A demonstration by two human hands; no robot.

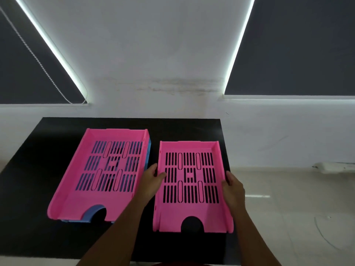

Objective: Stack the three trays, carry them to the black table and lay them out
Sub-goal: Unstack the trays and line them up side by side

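Note:
A pink slotted tray (192, 208) lies on the right part of the black table (38, 169). My left hand (153, 179) grips its left wall, thumb inside the tray. My right hand (232, 187) grips its right wall. To the left, a second pink tray (96, 196) sits nested on top of a blue tray (92, 213), of which only the right wall and the front cut-out show. The two-tray stack is turned slightly clockwise.
The table's right edge runs close beside the held tray. Beyond it lies pale tiled floor (288, 208). A white wall (153, 54) with two dark window blinds stands behind the table.

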